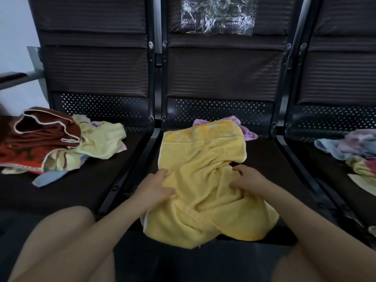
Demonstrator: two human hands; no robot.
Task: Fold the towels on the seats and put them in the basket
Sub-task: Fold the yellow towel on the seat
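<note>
The soft, limp yellow towel [201, 180] lies rumpled on the middle seat [262, 157] of the bench, both the left hand [157, 186] and right hand [247, 181] pinching bunched folds near its middle, though its corners would likely give cleaner holds.
</note>
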